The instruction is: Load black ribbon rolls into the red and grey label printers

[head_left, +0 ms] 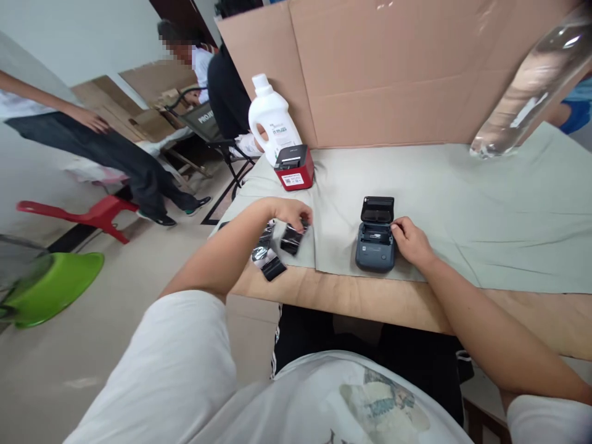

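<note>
A small dark grey label printer (375, 243) sits near the table's front edge with its lid flipped open. My right hand (409, 239) rests against its right side, fingers curled on the casing. My left hand (291, 214) reaches over several black foil-wrapped packets (274, 250) lying at the table's left corner, with fingers closed on the top of one packet (293, 239). A red and black label printer (294, 167) stands further back on the cloth.
A grey-green cloth (485, 209) covers the wooden table (370, 299). A white detergent jug (269, 117) and a cardboard wall (407, 68) stand behind. A clear plastic bottle (527, 86) hangs at upper right. People sit at left; a red stool (92, 216) and green basin (50, 287) are on the floor.
</note>
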A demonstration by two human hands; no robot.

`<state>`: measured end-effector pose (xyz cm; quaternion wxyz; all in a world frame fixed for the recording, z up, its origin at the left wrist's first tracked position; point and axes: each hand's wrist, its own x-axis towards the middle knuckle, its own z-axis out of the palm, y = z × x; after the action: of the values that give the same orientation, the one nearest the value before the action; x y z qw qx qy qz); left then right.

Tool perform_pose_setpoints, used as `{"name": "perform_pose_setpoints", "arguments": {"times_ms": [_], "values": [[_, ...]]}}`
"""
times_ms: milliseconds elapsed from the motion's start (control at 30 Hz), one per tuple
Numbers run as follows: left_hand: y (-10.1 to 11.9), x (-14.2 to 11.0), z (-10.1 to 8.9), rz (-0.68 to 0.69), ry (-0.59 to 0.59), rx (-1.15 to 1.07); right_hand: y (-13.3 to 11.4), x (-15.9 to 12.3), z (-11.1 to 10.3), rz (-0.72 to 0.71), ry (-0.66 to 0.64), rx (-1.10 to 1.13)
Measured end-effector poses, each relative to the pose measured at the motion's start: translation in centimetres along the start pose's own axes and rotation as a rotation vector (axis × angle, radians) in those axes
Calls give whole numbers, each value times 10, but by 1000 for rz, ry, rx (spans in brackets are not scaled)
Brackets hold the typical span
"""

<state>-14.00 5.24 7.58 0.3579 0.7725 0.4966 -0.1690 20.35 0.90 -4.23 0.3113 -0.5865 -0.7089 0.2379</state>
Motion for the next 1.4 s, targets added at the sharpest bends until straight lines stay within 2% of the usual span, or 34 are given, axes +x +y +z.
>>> {"name": "perform_pose_setpoints", "arguments": {"times_ms": [67, 167, 300, 367, 433, 533, 600, 667, 733, 800, 900, 967, 1067, 1167, 1267, 1400], "values": [[-31, -17, 4, -225, 25, 158, 0, 1, 0, 3, -3, 1], [-47, -39, 19, -364, 48, 299, 0, 1, 0, 3, 2, -2], [-30, -63, 48, -294, 232, 432, 2, 1, 1, -9, 12, -6], [-22, -72, 64, -267, 255, 495, 3, 1, 2, -14, 11, -4], [-16, -76, 81, -302, 251, 599, 3, 1, 2, -11, 13, -3], [-8, -75, 103, -317, 314, 741, 3, 1, 2, -5, 14, 2], [1, -70, 111, -258, 342, 750, 1, 1, 1, 1, 7, 5], [14, -64, 114, -170, 323, 677, 0, 1, 0, 8, 1, 9], [30, -56, 111, -19, 288, 513, -1, 1, 0, 16, -3, 11], [49, -46, 106, 197, 295, 307, -2, 1, -1, 25, -9, 9], [79, -24, 98, 474, 450, 79, -2, 0, -1, 18, -13, 9], [99, -3, 92, 569, 580, -10, -3, 0, -1, 19, -18, 15], [123, 32, 87, 591, 675, -145, -3, 0, -2, 33, -33, 28], [134, 59, 85, 507, 666, -172, -4, 1, -3, 33, -34, 29], [134, 71, 84, 437, 655, -97, -2, 1, -3, 12, -33, 26], [132, 71, 82, 417, 670, -73, 0, 2, -3, -13, -25, 33]]}}
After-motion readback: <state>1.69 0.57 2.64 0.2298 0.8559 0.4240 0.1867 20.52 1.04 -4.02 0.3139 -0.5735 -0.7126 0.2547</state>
